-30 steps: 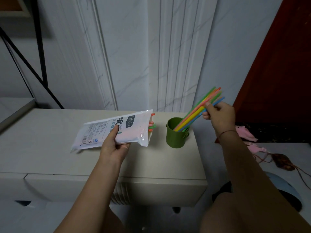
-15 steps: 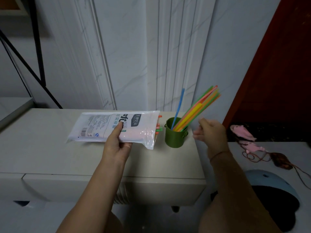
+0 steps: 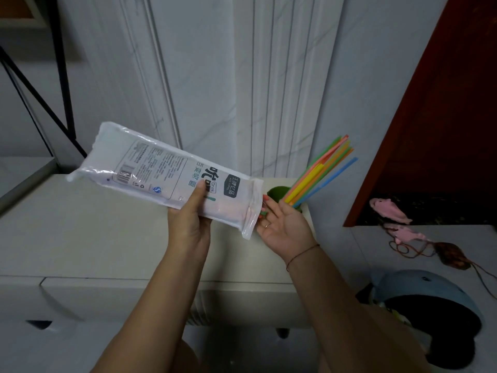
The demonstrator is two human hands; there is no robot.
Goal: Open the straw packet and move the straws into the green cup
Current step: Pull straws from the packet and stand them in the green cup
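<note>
So on my feed the left hand has the straw packet pinched around its lower half, thumb on the printed front and the rest of the fingers hidden behind it. The packet is up off the white cabinet, tilted so the sealed end points up-left and the open end dips down to the right. A few straw tips — orange and green ones — poke out of that open end. The right hand sits just under the opening, palm up, fingers spread loose and not closed on anything; its fingertips are right at the poking tips, but I can't tell if they actually touch. Just behind that hand is the green cup, mostly hidden, standing near the cabinet's right edge. A bundle of coloured straws already sits in the cup, leaning up to the right — yellow, orange, green, blue.
</note>
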